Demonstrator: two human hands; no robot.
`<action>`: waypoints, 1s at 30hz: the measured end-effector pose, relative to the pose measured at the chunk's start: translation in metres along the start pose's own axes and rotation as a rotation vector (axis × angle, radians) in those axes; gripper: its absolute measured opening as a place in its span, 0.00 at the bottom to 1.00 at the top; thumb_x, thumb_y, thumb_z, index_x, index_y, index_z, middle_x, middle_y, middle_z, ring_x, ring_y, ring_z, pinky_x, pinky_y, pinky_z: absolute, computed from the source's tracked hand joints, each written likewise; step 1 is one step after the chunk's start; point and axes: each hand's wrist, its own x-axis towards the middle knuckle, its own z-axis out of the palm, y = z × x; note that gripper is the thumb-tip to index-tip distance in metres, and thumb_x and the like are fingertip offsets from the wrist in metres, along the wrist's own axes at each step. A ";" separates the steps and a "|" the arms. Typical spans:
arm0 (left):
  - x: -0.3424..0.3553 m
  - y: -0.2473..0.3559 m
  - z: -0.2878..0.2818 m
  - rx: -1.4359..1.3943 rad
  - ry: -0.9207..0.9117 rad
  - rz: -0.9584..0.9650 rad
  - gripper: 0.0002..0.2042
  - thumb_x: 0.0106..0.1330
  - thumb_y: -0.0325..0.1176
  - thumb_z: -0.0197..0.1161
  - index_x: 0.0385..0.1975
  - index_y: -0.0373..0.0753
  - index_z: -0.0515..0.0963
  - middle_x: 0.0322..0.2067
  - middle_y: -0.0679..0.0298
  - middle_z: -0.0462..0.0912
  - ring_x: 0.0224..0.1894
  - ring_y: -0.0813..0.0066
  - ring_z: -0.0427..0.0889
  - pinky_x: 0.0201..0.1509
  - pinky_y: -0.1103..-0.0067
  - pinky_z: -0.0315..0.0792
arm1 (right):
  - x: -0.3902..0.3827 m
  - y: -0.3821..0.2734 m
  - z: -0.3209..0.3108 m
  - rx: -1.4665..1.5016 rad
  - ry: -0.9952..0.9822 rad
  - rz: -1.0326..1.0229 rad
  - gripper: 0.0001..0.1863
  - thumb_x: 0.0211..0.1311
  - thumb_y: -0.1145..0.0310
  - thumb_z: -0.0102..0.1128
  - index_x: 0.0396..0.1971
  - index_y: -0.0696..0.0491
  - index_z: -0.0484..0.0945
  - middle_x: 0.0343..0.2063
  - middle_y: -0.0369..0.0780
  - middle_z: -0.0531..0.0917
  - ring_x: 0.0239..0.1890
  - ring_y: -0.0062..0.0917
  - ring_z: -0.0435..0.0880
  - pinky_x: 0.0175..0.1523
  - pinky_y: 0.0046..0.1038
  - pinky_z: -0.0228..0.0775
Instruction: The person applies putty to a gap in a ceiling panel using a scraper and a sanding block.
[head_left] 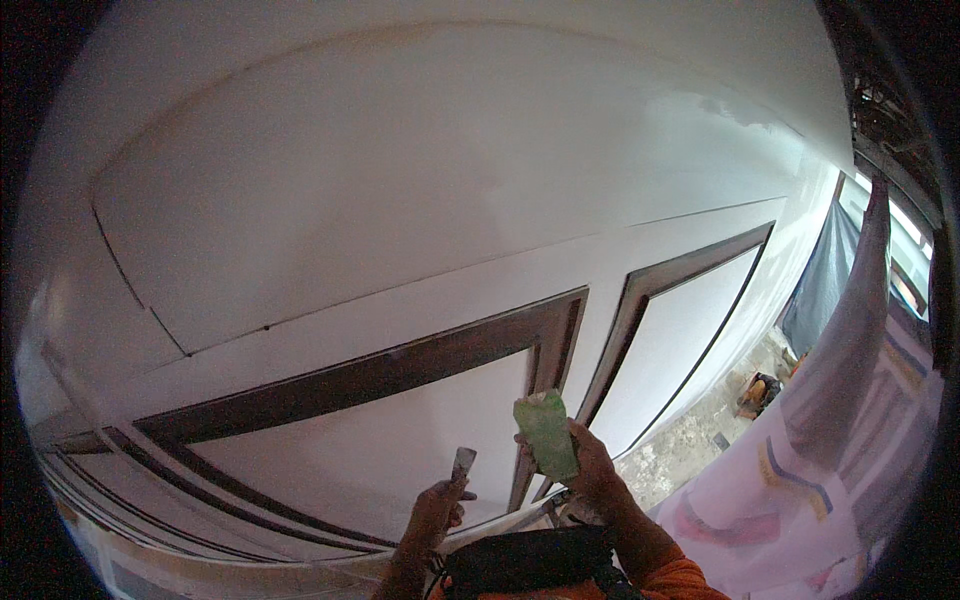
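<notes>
In the head view, the left hand (432,508) is closed around a narrow scraper-like tool (463,463), whose grey blade points up toward the white wall panel (400,440). The right hand (590,462) grasps a folded green sheet (546,433), probably sandpaper, and holds it upright just in front of the dark brown frame strip (545,360) between the two panels. Both things are near the wall, but I cannot tell if either touches it.

To do this step well, I think the green sheet should lie flat on the frame and move along its length with even, light pressure, so that it does not mark the white paint beside it. The blade should stay at a low angle. A pale cloth (850,400) hangs at the right, well apart.
</notes>
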 end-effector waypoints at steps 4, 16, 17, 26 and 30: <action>-0.003 -0.019 0.000 -0.059 0.007 -0.103 0.22 0.71 0.46 0.60 0.51 0.33 0.75 0.38 0.57 0.84 0.22 0.83 0.68 0.22 0.83 0.63 | 0.000 0.017 0.014 -0.169 0.051 0.036 0.33 0.75 0.47 0.39 0.68 0.57 0.61 0.58 0.51 0.76 0.54 0.39 0.81 0.57 0.40 0.76; 0.001 -0.021 -0.013 -0.156 0.032 -0.016 0.21 0.73 0.46 0.58 0.52 0.33 0.74 0.39 0.58 0.83 0.23 0.83 0.67 0.25 0.83 0.65 | 0.002 0.057 -0.001 0.174 0.017 0.109 0.34 0.76 0.46 0.40 0.70 0.55 0.59 0.58 0.52 0.75 0.54 0.40 0.80 0.56 0.40 0.77; 0.000 -0.017 -0.013 -0.144 0.046 -0.039 0.21 0.73 0.45 0.58 0.52 0.33 0.74 0.39 0.58 0.83 0.23 0.83 0.67 0.26 0.83 0.66 | 0.003 0.053 0.005 0.164 0.013 0.102 0.34 0.75 0.46 0.40 0.70 0.56 0.59 0.59 0.52 0.75 0.55 0.40 0.80 0.56 0.40 0.77; -0.011 -0.011 -0.007 -0.118 0.058 -0.051 0.21 0.71 0.45 0.60 0.49 0.30 0.74 0.37 0.57 0.81 0.22 0.81 0.67 0.25 0.81 0.66 | 0.048 -0.027 0.081 0.050 -0.220 -0.211 0.38 0.70 0.52 0.56 0.71 0.55 0.54 0.61 0.54 0.71 0.60 0.44 0.76 0.60 0.43 0.74; -0.019 -0.010 -0.006 -0.161 0.055 -0.021 0.21 0.71 0.44 0.60 0.49 0.29 0.74 0.36 0.56 0.80 0.21 0.81 0.67 0.24 0.80 0.65 | 0.081 -0.080 0.168 -0.348 -0.133 -0.674 0.34 0.67 0.66 0.62 0.69 0.54 0.60 0.58 0.51 0.75 0.57 0.36 0.79 0.58 0.38 0.76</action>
